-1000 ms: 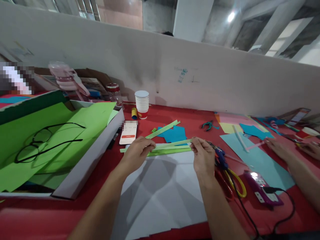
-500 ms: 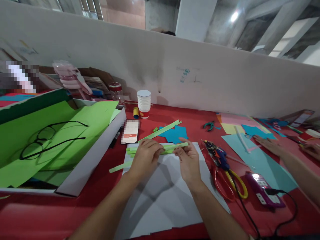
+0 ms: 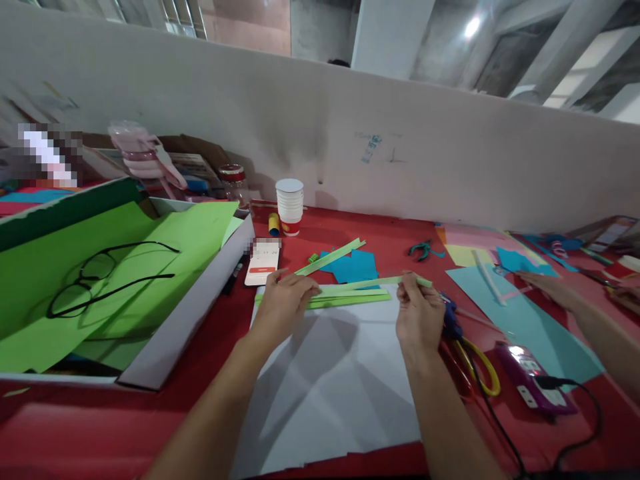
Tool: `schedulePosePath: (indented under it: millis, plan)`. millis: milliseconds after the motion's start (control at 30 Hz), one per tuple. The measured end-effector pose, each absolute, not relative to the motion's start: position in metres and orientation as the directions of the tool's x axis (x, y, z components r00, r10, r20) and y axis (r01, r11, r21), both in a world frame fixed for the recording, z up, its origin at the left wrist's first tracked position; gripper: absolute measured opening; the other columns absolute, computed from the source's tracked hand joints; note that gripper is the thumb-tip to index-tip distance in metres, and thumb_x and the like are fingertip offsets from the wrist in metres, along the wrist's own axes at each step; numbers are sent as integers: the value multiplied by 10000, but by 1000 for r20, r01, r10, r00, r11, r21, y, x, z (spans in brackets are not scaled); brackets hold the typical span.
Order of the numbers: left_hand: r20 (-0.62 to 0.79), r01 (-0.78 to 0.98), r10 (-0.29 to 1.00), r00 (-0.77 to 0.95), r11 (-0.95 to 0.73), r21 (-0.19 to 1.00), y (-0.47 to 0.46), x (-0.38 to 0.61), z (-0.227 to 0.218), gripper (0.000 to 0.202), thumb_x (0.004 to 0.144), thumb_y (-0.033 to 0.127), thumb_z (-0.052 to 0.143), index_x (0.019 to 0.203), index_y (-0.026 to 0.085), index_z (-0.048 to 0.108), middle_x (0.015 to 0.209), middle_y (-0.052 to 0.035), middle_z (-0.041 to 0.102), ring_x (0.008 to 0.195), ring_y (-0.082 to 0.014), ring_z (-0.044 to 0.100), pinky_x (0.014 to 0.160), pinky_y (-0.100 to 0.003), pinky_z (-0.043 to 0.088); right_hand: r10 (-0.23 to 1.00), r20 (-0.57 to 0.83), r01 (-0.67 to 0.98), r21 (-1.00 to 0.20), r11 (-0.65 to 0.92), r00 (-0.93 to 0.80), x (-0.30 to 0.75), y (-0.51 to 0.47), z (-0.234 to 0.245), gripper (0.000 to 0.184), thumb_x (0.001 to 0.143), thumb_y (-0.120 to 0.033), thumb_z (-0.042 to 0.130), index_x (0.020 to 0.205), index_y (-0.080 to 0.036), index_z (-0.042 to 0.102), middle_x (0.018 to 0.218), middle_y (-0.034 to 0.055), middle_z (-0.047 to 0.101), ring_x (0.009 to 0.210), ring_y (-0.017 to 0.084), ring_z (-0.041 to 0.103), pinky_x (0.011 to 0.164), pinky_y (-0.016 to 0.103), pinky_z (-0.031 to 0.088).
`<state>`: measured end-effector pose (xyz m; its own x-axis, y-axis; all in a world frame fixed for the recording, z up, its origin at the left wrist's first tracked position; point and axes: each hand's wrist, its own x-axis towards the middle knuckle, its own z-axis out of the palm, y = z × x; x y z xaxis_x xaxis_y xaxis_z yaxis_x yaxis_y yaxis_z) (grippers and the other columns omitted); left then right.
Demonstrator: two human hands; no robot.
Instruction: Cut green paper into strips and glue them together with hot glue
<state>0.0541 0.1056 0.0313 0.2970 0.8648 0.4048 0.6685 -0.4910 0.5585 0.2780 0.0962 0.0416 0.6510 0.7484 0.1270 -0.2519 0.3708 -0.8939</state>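
Note:
A pale green paper strip [image 3: 367,285] stretches between my two hands, above the top edge of a white paper sheet [image 3: 340,380]. My left hand [image 3: 283,303] is closed at its left end, fingers bent and pressed together. My right hand [image 3: 420,313] pinches the strip near its right end, and a short tip sticks out past the fingers. Just below lie several other green strips [image 3: 350,301], partly under my left hand. Behind them, one more green strip [image 3: 333,257] lies slanted beside blue paper pieces [image 3: 355,268].
At left stands a white box [image 3: 200,300] with green paper and black eyeglasses [image 3: 80,287]. A phone [image 3: 263,261] and paper cups [image 3: 290,207] are behind. Right are scissors [image 3: 487,373], a glue gun [image 3: 451,320], a purple power strip [image 3: 537,383] and another person's hand [image 3: 547,290].
My right hand has moved right, away from the left hand, and the strip now spans a wider gap. The strip end that stuck out left of my left hand no longer shows.

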Motion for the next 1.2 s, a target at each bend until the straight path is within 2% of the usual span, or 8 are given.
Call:
schedulePosePath:
  millis: [233, 400, 467, 567, 633, 800, 967, 1200]
  plan:
    - [424, 704, 887, 180, -417, 574, 114, 36, 36, 214, 859, 211, 445, 773, 231, 640, 796, -18, 720, 801, -205, 621, 936, -414, 326, 674, 87, -312, -838, 448, 734, 294, 101, 46, 335, 516, -338, 853, 616, -163, 585, 597, -63, 564, 481, 40, 440, 471, 207, 354]
    - [419, 600, 908, 18, -345, 722, 118, 27, 39, 147, 804, 248, 504, 720, 209, 618, 726, -21, 659, 727, -187, 579, 754, -316, 410, 724, 147, -321, -824, 467, 674, 288, 99, 45, 340, 603, -370, 819, 616, -180, 537, 580, -82, 519, 480, 39, 429, 477, 201, 368]
    - [398, 431, 898, -187, -289, 855, 119, 30, 36, 120, 802, 276, 518, 762, 210, 609, 710, 0, 612, 701, -160, 550, 710, -284, 416, 715, 126, -358, -797, 486, 688, 287, 99, 46, 331, 593, -364, 827, 652, -189, 553, 617, -78, 545, 508, 45, 463, 501, 202, 399]
    - [187, -74, 875, -446, -245, 967, 117, 41, 29, 157, 801, 342, 537, 879, 215, 589, 703, 29, 555, 651, -116, 526, 677, -260, 435, 711, 37, -467, -730, 499, 703, 282, 99, 45, 358, 548, -330, 858, 679, -200, 551, 680, -74, 588, 558, 50, 516, 545, 201, 445]
    - [24, -306, 933, -358, -142, 942, 113, 52, 26, 221, 730, 309, 638, 925, 210, 600, 760, 27, 591, 669, -97, 548, 690, -252, 453, 762, -15, -542, -712, 446, 647, 274, 98, 41, 356, 548, -315, 862, 682, -199, 553, 697, -69, 601, 580, 54, 538, 558, 198, 458]
    - [-142, -494, 983, 117, 182, 850, 97, 86, 24, 306, 603, 245, 795, 875, 178, 672, 888, -28, 698, 846, -144, 650, 796, -276, 498, 898, -85, -592, -778, 211, 432, 242, 90, 29, 314, 593, -382, 826, 744, -204, 616, 744, -35, 635, 610, 84, 569, 619, 244, 488]
    - [-265, -635, 963, 43, 231, 737, 91, 98, 24, 264, 554, 254, 837, 747, 134, 703, 723, -33, 712, 663, -137, 664, 720, -288, 547, 944, -95, -564, -819, 106, 315, 222, 80, 24, 302, 583, -358, 829, 782, -211, 656, 702, -38, 634, 612, 102, 569, 642, 263, 472]
    - [-248, -602, 969, -16, 189, 776, 93, 97, 24, 249, 501, 200, 847, 698, 122, 715, 641, -14, 691, 587, -111, 620, 619, -246, 523, 989, -21, -437, -898, 46, 147, 212, 74, 20, 159, 680, -328, 762, 733, -188, 710, 672, -11, 653, 624, 120, 535, 624, 264, 423]
